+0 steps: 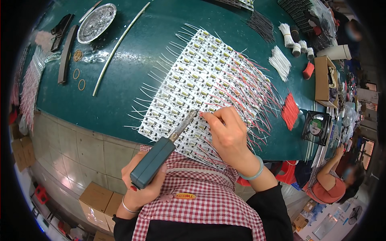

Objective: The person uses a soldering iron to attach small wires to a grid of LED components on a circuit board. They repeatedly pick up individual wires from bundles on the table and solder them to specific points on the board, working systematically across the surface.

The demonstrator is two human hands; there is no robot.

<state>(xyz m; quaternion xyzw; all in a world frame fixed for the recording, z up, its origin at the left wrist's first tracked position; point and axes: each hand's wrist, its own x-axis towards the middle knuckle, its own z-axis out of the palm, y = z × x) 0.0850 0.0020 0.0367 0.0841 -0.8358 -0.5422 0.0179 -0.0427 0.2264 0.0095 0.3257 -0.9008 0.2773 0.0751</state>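
A white panel of small circuit boards (pixel 175 86) lies on the green table in front of me, dotted with yellowish components. White wires stick out along its left side, and red and white wires spread over its right part. My left hand (pixel 138 180) is closed round the dark green handle of a soldering gun (pixel 155 160). Its metal tip reaches the panel near the fingertips of my right hand (pixel 230 134). Those fingers pinch a thin red wire (pixel 201 114), its end at the panel beside the tip.
Bundles of red wires (pixel 290 111), white wires (pixel 280 63) and black wires (pixel 261 26) lie right of the panel. Beyond them stand a cardboard box (pixel 321 82) and a small black fan (pixel 317 127). At left are a metal bowl (pixel 89 28) and rubber bands (pixel 81 84). A co-worker (pixel 331 180) sits at right.
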